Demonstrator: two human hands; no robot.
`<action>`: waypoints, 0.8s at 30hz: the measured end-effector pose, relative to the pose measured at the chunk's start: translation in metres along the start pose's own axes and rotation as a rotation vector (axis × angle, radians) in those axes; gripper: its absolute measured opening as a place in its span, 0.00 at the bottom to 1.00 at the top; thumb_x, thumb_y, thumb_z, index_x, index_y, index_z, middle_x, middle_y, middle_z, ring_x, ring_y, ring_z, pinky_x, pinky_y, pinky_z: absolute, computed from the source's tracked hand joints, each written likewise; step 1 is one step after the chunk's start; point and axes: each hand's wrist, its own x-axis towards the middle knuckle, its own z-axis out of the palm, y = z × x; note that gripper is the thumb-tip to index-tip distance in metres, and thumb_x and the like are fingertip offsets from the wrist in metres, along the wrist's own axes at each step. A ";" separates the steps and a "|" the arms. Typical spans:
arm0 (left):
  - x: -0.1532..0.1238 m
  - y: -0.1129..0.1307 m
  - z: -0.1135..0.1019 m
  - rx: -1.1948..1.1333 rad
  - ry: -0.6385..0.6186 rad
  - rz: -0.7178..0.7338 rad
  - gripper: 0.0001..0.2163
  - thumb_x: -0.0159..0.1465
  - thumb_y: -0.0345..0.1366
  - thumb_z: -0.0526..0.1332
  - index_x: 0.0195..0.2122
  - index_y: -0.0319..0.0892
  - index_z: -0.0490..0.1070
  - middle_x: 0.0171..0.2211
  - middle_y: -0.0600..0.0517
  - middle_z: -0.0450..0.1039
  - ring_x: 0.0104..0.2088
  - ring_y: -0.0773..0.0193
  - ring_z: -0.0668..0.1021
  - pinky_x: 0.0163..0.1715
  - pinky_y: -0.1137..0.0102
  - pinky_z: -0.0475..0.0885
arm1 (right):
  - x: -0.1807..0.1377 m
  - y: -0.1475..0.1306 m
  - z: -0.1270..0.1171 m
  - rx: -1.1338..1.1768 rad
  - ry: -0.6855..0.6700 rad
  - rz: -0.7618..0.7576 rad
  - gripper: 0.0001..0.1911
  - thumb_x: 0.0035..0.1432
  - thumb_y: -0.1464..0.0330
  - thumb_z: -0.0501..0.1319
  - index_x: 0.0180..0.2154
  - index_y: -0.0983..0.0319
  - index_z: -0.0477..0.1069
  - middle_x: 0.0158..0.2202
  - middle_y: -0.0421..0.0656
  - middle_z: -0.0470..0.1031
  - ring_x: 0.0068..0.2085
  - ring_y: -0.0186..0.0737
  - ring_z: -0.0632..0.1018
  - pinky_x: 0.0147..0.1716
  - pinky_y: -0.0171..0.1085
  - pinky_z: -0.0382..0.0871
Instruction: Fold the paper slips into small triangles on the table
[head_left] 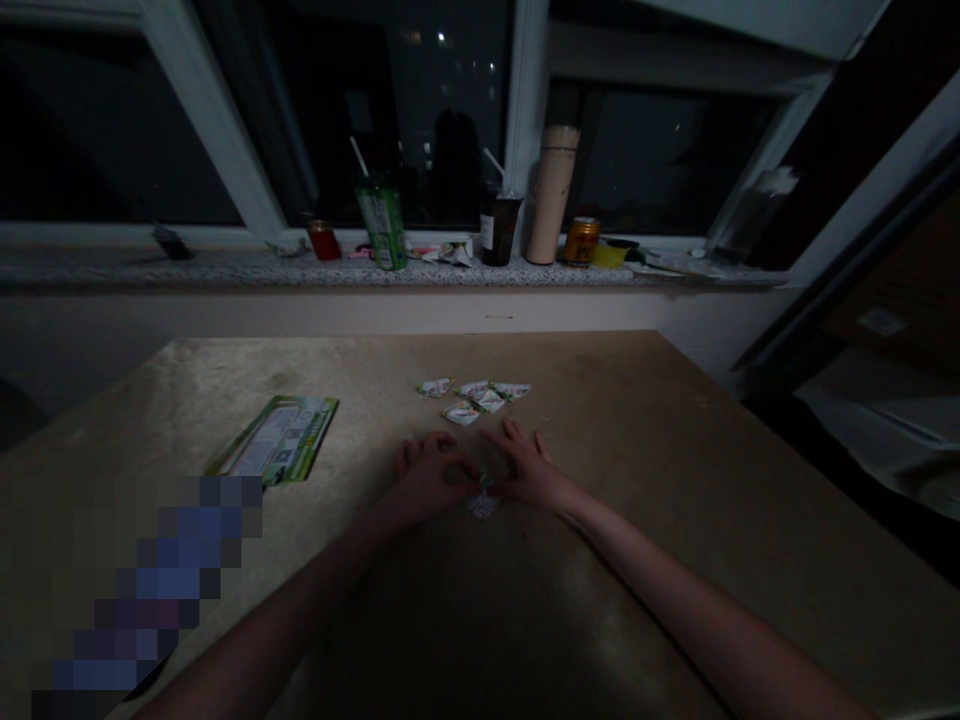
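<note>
At the middle of the table, my left hand (435, 472) and my right hand (531, 474) meet over a small printed paper piece (482, 502). Thumb and forefinger of each hand pinch its upper edge, while the other fingers curl outward near the tabletop. The piece has white and green print; its top is partly hidden by the fingertips. Just beyond my hands lie several small folded paper pieces, among them a separate one (436, 387) on the left and a nearer one (461, 412). Some of them touch or overlap.
Green-and-white printed sheets (304, 440) lie on the table (637, 420) to the left, beside a pixelated patch. Along the windowsill (450, 277) stand a green cup (383, 225), a dark cup (498, 228), a tall flask (553, 195) and an orange can (581, 243).
</note>
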 end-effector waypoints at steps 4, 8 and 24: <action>0.000 0.000 0.002 -0.001 0.016 0.006 0.10 0.54 0.48 0.65 0.37 0.55 0.77 0.53 0.51 0.61 0.54 0.47 0.62 0.56 0.50 0.49 | 0.001 -0.001 0.000 -0.017 -0.018 0.002 0.43 0.46 0.66 0.66 0.62 0.55 0.53 0.68 0.51 0.37 0.67 0.46 0.38 0.60 0.51 0.26; 0.000 0.001 0.000 0.005 0.019 0.011 0.09 0.55 0.46 0.65 0.36 0.54 0.77 0.53 0.51 0.62 0.54 0.48 0.63 0.56 0.50 0.49 | 0.001 -0.001 0.002 -0.034 -0.010 0.005 0.41 0.48 0.63 0.66 0.62 0.56 0.55 0.67 0.53 0.38 0.67 0.45 0.38 0.61 0.51 0.25; -0.001 0.000 -0.009 -0.004 -0.073 0.033 0.09 0.56 0.42 0.63 0.38 0.55 0.77 0.55 0.52 0.60 0.55 0.48 0.62 0.57 0.49 0.47 | 0.005 -0.006 -0.001 -0.057 -0.062 0.038 0.44 0.46 0.63 0.67 0.63 0.55 0.52 0.68 0.54 0.34 0.67 0.48 0.36 0.59 0.54 0.25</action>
